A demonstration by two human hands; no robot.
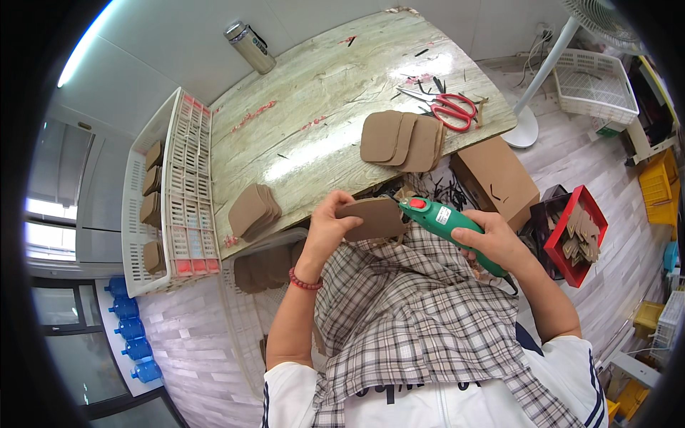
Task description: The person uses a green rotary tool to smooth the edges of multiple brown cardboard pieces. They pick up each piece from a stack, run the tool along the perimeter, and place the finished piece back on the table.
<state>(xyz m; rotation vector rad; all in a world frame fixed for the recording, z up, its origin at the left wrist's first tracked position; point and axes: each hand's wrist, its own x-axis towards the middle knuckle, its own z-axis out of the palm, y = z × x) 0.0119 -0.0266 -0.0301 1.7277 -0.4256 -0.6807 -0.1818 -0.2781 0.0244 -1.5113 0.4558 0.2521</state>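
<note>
My left hand (327,227) pinches a flat brown pad (377,220) with rounded corners, held over my lap at the table's near edge. In my right hand (494,241) is a green handheld power tool (441,217) with a red button. Its front end is at the pad's right edge; the tip is too small to make out. On the table, beyond my hands, lies a fanned stack of similar brown pads (389,139). Another stack of pads (254,211) rests to the left, close to the near edge.
Red-handled scissors (452,112) lie among dark scraps. A steel flask (250,48) stands at the back. A white plastic crate (187,178) holding pads is at the left. A cardboard box (494,178) and a red tray (575,235) of brown pieces stand at the right.
</note>
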